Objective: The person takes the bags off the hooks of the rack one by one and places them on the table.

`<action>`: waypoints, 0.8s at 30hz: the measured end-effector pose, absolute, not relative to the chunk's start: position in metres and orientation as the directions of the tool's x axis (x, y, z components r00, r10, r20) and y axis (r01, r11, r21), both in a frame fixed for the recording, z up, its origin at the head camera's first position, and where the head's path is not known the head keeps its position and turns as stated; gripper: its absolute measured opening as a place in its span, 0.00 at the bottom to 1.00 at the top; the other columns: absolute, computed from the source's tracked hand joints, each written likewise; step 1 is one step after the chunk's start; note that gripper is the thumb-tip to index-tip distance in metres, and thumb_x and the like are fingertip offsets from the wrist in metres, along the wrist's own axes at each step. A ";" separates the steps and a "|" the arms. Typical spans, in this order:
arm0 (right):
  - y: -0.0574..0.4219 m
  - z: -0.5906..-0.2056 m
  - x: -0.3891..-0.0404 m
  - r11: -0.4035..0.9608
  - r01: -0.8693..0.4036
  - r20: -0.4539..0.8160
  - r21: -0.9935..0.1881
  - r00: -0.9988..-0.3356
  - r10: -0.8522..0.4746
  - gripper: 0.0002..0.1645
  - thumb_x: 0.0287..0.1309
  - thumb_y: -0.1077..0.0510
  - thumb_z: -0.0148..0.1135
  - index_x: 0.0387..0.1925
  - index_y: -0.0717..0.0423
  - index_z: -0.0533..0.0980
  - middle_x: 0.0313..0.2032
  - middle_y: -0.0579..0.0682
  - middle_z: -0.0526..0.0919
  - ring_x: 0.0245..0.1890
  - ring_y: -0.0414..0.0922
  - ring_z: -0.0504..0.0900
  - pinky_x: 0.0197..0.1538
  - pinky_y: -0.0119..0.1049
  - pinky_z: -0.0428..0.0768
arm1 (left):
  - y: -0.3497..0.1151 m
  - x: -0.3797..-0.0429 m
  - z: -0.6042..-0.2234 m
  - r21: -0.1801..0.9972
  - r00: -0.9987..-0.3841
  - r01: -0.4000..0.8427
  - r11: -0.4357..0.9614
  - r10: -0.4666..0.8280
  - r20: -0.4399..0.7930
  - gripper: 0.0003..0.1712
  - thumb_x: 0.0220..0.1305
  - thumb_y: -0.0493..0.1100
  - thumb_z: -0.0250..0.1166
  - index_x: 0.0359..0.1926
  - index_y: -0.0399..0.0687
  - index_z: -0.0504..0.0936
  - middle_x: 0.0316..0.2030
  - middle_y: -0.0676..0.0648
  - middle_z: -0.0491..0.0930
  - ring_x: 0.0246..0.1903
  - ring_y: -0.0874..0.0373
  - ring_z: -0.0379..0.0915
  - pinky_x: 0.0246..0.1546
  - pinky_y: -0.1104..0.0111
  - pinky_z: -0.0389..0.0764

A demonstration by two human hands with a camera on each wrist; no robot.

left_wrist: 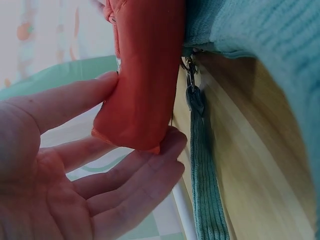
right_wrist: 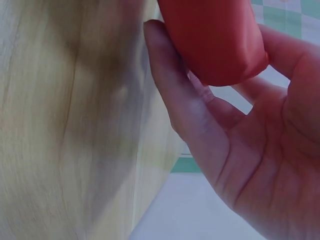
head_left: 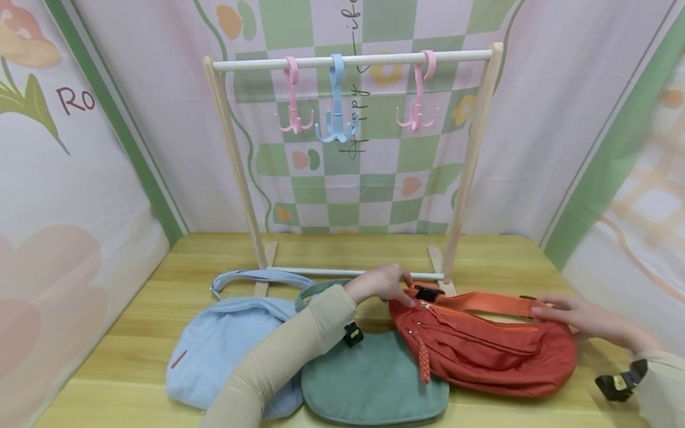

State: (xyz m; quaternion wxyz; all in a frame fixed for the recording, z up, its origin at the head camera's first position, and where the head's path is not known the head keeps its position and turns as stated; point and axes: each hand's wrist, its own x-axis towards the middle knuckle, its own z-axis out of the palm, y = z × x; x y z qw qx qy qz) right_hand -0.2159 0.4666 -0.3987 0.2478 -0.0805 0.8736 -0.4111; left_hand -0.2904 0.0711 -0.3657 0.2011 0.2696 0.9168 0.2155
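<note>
A red waist bag (head_left: 492, 356) with an orange strap (head_left: 484, 302) and a black buckle (head_left: 428, 293) lies at the right front, its left end over a green corduroy bag (head_left: 374, 377). My left hand (head_left: 381, 283) grips its left end, thumb on one side and fingers on the other, as the left wrist view shows. At the opposite end, my right hand (head_left: 591, 320) holds the bag between thumb and fingers. A braided zipper pull (head_left: 424, 359) hangs from its front. The green bag's ribbed strap (left_wrist: 206, 170) hangs near my left fingers.
Left of the green bag lies a light blue bag (head_left: 225, 351), partly behind my left sleeve. Behind the bags stands a wooden rack (head_left: 465, 166). Its white top rail (head_left: 374, 59) carries two pink hooks (head_left: 293, 107) and a blue hook (head_left: 336, 110). Patterned cloth surrounds the wooden table (head_left: 123, 356).
</note>
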 end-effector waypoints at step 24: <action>0.469 -0.406 -0.212 0.682 0.090 -0.377 -0.726 -0.881 -0.286 0.34 0.69 0.52 0.49 0.62 0.76 0.54 0.54 0.82 0.65 0.47 0.59 0.80 0.41 0.46 0.84 | 0.073 -0.294 -0.374 0.382 -0.784 0.472 0.795 0.577 -0.231 0.21 0.54 0.49 0.71 0.49 0.50 0.82 0.40 0.52 0.80 0.29 0.63 0.70 0.27 0.76 0.71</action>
